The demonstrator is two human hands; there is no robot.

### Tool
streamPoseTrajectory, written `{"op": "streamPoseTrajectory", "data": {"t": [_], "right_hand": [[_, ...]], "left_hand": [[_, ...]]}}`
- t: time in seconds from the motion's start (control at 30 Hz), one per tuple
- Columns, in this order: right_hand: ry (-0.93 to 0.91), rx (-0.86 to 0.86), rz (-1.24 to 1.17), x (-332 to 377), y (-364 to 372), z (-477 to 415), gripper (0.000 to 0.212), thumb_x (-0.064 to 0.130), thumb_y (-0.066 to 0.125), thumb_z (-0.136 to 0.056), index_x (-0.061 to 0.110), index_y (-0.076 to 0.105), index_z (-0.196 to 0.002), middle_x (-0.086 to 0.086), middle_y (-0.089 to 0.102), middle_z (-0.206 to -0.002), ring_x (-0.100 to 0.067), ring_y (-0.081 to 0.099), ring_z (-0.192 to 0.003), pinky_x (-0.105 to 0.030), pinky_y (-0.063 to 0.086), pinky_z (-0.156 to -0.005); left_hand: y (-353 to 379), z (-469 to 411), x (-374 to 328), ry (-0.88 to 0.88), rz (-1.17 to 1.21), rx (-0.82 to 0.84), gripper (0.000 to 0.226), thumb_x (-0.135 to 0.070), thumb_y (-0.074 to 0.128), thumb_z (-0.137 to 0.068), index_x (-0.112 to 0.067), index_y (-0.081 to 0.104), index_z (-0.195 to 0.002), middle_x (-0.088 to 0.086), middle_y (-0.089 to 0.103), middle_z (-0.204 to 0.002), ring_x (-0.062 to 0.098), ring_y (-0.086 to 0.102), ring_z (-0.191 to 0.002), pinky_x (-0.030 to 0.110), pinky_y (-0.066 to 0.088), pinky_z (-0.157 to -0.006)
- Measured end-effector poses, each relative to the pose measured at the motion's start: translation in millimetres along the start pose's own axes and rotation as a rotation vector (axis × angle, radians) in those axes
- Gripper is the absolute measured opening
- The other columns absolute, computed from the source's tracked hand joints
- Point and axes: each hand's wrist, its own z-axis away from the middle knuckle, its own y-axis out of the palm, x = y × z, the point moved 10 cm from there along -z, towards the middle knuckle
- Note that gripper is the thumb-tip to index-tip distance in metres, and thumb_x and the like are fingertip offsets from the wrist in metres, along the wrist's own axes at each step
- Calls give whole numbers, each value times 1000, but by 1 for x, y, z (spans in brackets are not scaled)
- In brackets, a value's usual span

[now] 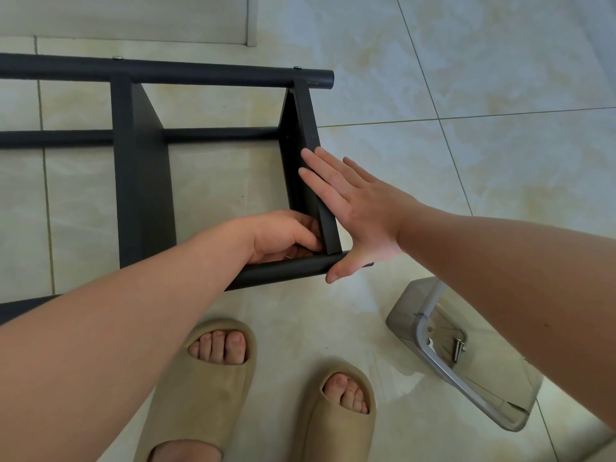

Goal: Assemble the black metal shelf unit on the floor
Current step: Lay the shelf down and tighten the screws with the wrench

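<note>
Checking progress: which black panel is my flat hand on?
The rightmost panel, at the tubes' ends; right hand lies flat against it, not the middle panel.

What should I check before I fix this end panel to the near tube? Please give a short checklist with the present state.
1. Right hand presses flat on the end panel: ok.
2. The end panel meets the near tube at the corner: ok.
3. Screw head shows where the panel joins the far tube: ok.
4. Left hand, curled at the inner corner, holds a screw: cannot tell.
5. Spare screws lie in the clear container: ok.
</note>
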Motion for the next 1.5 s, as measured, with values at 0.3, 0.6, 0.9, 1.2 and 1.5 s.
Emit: {"op": "streamPoseTrajectory", "data": {"t": [0.3,0.6,0.9,1.2,1.5], "right_hand": [[2,13,14,0,0,0,149,105,37,-53,16,-17,-159,-2,-29,-165,-19,-27,-152,-46,-4,-125],[0,18,9,1,0,0,148,105,36,-53,15,-15,-160,-2,-29,-165,-19,-28,-152,-47,-2,-126],[2,26,20,1,1,1,148,105,35,-53,15,-16,-160,-2,-30,-165,-19,-28,-152,-48,-1,-126],[1,36,20,1,0,1,148,105,35,-53,16,-17,-159,-2,-30,-165,-20,-27,-152,-47,-1,-126],[1,47,21,1,0,1,149,105,36,-53,15,-18,-159,-3,-31,-164,-20,-28,-152,-48,-1,-127]], "left_hand": [[-2,0,8,-50,-143,6,27,-9,60,-92,-19,74,-71,1,69,-69,14,65,-65,24,51,-63],[2,-1,4,-14,30,59,21,8,53,-91,-6,69,-91,9,73,-82,18,71,-74,28,56,-69],[0,-1,7,-51,-87,18,10,-4,58,-93,-6,68,-96,6,69,-77,17,67,-72,25,53,-65],[2,1,2,-16,24,41,21,8,54,-91,-6,69,-90,9,71,-82,19,69,-74,30,55,-75],[0,1,4,-30,-43,7,21,-1,60,-91,-10,71,-76,4,70,-67,13,68,-60,18,51,-54]]}}
